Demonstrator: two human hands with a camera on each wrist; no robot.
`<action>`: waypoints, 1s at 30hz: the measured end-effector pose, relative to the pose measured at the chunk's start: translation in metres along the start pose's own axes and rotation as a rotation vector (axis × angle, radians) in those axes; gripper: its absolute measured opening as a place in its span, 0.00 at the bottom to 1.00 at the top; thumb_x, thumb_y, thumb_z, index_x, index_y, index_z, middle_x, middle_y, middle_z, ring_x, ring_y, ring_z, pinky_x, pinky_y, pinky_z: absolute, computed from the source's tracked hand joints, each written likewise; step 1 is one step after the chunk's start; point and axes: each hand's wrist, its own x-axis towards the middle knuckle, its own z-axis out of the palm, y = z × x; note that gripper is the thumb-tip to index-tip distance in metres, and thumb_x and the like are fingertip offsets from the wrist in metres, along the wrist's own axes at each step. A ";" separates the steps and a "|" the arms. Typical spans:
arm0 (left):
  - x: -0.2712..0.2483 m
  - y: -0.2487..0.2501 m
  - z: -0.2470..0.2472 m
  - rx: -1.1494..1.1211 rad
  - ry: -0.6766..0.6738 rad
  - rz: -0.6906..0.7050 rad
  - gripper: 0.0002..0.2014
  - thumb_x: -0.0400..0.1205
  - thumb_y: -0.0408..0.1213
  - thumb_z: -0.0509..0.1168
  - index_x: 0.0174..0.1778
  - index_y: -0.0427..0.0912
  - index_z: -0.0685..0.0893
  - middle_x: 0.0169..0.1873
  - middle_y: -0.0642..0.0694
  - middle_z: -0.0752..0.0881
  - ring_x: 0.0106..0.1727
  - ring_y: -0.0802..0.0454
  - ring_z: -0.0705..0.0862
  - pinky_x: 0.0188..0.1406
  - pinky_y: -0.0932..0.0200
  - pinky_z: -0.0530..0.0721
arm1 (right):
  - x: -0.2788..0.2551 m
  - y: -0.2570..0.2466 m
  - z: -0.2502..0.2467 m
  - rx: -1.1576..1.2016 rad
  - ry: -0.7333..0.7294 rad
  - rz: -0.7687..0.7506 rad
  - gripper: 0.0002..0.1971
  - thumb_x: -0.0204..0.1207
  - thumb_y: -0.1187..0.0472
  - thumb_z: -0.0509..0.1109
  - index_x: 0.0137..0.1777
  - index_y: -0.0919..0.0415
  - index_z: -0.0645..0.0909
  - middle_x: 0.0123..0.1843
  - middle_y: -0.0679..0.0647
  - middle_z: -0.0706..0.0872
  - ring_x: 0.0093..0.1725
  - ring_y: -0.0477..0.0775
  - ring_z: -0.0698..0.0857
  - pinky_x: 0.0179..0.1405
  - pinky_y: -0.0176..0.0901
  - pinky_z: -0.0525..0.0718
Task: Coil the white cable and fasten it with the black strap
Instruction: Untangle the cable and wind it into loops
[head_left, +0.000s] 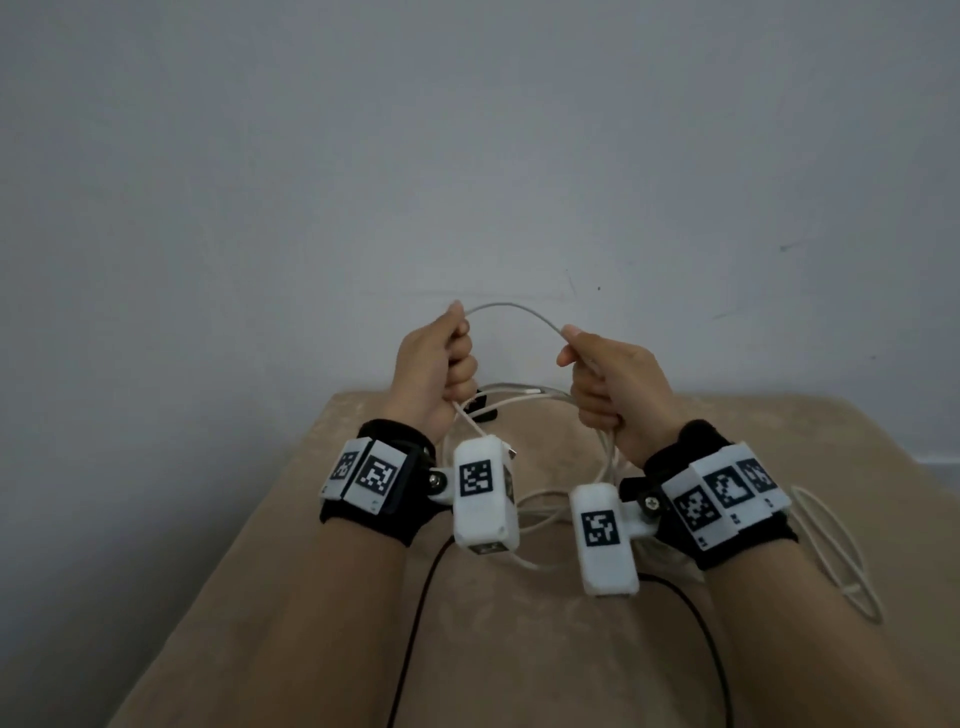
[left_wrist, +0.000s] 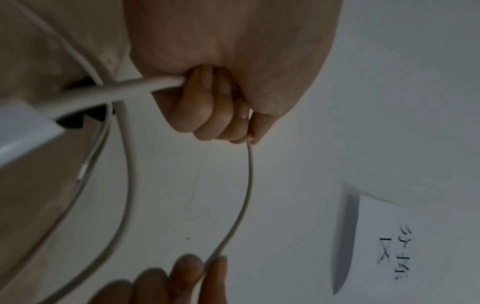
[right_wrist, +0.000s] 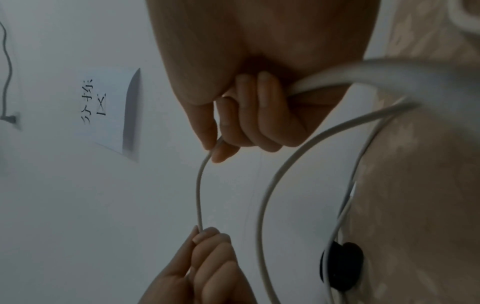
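Observation:
A white cable (head_left: 514, 310) arches between my two raised hands above the beige table (head_left: 311, 597). My left hand (head_left: 441, 358) grips it in a fist, thumb and forefinger pinching the strand at the top (left_wrist: 249, 142). My right hand (head_left: 597, 379) grips the other side, pinching the cable (right_wrist: 200, 185) the same way. Below the hands, further turns of the cable (head_left: 524, 395) hang in loose loops. The black strap (head_left: 117, 402) lies on the table behind my left hand, seen as a dark lump (right_wrist: 342, 265) in the right wrist view.
A second white cable coil (head_left: 831, 551) lies on the table at the right. Thin black wires (head_left: 415, 623) run from the wrist cameras toward me. A paper note (left_wrist: 389, 246) is stuck on the grey wall (head_left: 467, 156) behind the table.

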 end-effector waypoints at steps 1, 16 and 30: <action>-0.001 0.002 0.002 -0.044 0.016 0.004 0.17 0.88 0.42 0.56 0.32 0.45 0.69 0.15 0.55 0.63 0.12 0.62 0.56 0.09 0.71 0.52 | -0.001 0.000 0.002 -0.014 -0.024 0.004 0.16 0.81 0.52 0.66 0.34 0.60 0.78 0.19 0.48 0.62 0.16 0.44 0.56 0.17 0.32 0.51; -0.008 0.013 0.007 -0.358 0.125 0.074 0.18 0.89 0.39 0.49 0.32 0.45 0.68 0.16 0.55 0.68 0.12 0.60 0.59 0.09 0.68 0.56 | -0.012 -0.005 0.013 -0.060 -0.254 0.087 0.05 0.76 0.64 0.71 0.50 0.64 0.83 0.46 0.58 0.91 0.25 0.47 0.82 0.13 0.29 0.63; -0.013 0.018 -0.001 0.087 -0.157 -0.056 0.18 0.85 0.47 0.55 0.33 0.40 0.75 0.16 0.53 0.64 0.14 0.57 0.60 0.16 0.68 0.67 | -0.006 -0.003 0.001 0.041 -0.123 -0.047 0.07 0.79 0.68 0.66 0.51 0.66 0.86 0.33 0.52 0.86 0.26 0.40 0.77 0.13 0.28 0.62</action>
